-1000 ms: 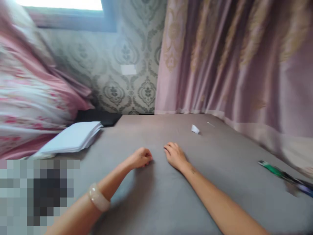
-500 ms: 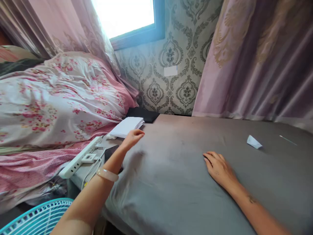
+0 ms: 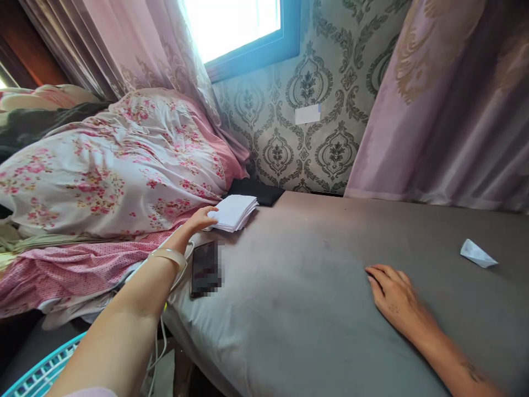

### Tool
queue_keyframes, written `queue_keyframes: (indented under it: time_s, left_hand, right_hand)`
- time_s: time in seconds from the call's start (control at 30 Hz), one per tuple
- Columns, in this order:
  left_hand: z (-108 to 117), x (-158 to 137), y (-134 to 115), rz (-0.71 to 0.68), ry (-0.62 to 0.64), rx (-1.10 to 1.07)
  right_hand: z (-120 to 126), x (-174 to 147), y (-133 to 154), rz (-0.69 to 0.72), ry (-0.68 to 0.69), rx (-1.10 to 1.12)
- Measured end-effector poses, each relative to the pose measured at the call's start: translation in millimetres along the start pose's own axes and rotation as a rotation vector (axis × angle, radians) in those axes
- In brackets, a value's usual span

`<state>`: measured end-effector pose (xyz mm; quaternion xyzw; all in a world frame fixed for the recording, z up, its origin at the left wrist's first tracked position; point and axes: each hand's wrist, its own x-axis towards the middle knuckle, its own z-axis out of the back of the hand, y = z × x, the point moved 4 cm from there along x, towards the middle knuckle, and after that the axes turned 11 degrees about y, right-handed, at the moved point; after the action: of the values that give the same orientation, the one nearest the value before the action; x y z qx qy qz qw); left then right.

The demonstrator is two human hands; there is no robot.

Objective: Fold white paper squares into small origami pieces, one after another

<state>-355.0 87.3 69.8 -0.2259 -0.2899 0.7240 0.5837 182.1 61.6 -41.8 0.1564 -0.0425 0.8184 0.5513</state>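
My left hand (image 3: 201, 218), with a pale bangle (image 3: 168, 255) on its wrist, reaches the left edge of a stack of white paper (image 3: 235, 210). Its thumb and fingers are apart at that edge; no sheet is lifted. The stack lies at the far left of a grey-covered surface (image 3: 289, 309). On the right, my right hand (image 3: 392, 295) rests on the grey cover with fingers loosely bent and nothing in it. Farther right lies a small folded white paper piece (image 3: 478, 253).
A dark phone (image 3: 203, 270) lies near the left edge, beside white cables (image 3: 182, 275). Behind the stack is a flat black item (image 3: 264, 194). Floral bedding (image 3: 124, 165) is heaped on the left. A turquoise basket-like rim (image 3: 49, 361) shows at lower left.
My left hand has moved from the air in front of the stack to its left edge. The phone is more exposed. The view has shifted left; my right hand stays resting.
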Motion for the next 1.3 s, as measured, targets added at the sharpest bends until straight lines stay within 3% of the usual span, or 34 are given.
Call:
queue_keyframes:
  time_s: [0.2, 0.67, 0.97, 1.13, 1.23, 1.3]
  left_hand:
    - [-8, -4, 2, 0.041, 0.068, -0.073]
    - [-6, 1, -1, 0.053, 0.080, -0.087]
    - [-11, -2, -12, 0.021, -0.049, 0.059]
    - [-23, -7, -47, -0.106, -0.211, 0.140]
    - [-47, -20, -89, -0.234, -0.232, 0.132]
    - [-71, -32, -119, -0.330, -0.218, -0.031]
  right_hand:
    - [1, 0, 0, 0.007, -0.012, -0.014]
    - [-2, 1, -2, -0.004, 0.005, 0.015]
    - [-5, 4, -3, 0.005, -0.011, 0.030]
    - [2, 3, 3, -0.004, -0.005, 0.061]
    - [7, 2, 6, -0.017, -0.002, 0.099]
    - [11, 1, 7, -0.036, -0.009, 0.169]
